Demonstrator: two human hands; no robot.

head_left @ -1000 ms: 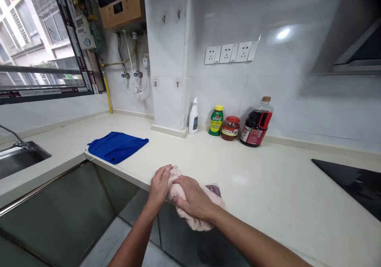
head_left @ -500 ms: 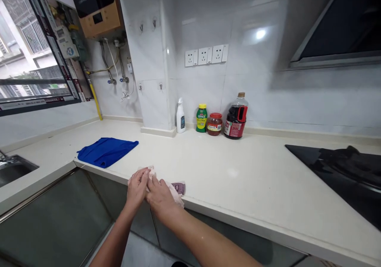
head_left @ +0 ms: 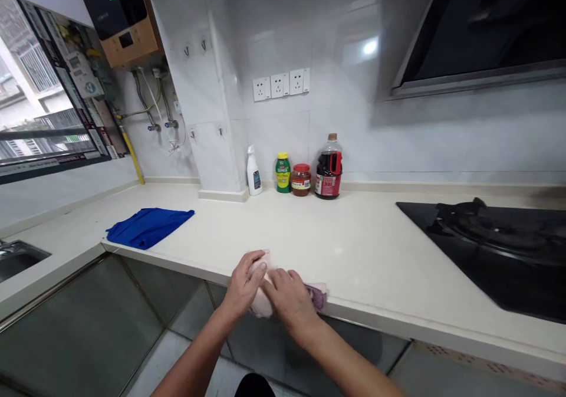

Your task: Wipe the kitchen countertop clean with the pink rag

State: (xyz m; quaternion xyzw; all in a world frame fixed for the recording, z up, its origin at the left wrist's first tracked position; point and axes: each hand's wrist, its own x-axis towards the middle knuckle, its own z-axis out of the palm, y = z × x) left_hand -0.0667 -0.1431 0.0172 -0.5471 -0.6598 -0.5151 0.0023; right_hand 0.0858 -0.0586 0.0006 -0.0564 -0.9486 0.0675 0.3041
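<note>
A pale pink cloth (head_left: 262,307) with a purple patterned part lies bunched at the front edge of the counter, partly hanging over it. My left hand (head_left: 242,286) grips its left side, fingers curled over the top and thumb pointing toward the other hand. Close beside it, my right hand (head_left: 292,302) presses on the cloth with bent fingers, and the purple part sticks out past its right side. The fingertips of the two hands nearly meet. Folds of cloth under both palms are hidden.
A blue cloth (head_left: 148,227) lies flat on the counter (head_left: 371,249) at left, near the sink (head_left: 22,260). Against the wall stand a white spray bottle (head_left: 253,173), a green bottle (head_left: 283,174), a red-lidded jar (head_left: 301,181) and a large dark bottle (head_left: 329,170). A black stove (head_left: 490,238) is at right.
Both hands and the pink cloth have moved right along the counter's front edge. The view has turned slightly right. The blue cloth and the bottles stay in place.
</note>
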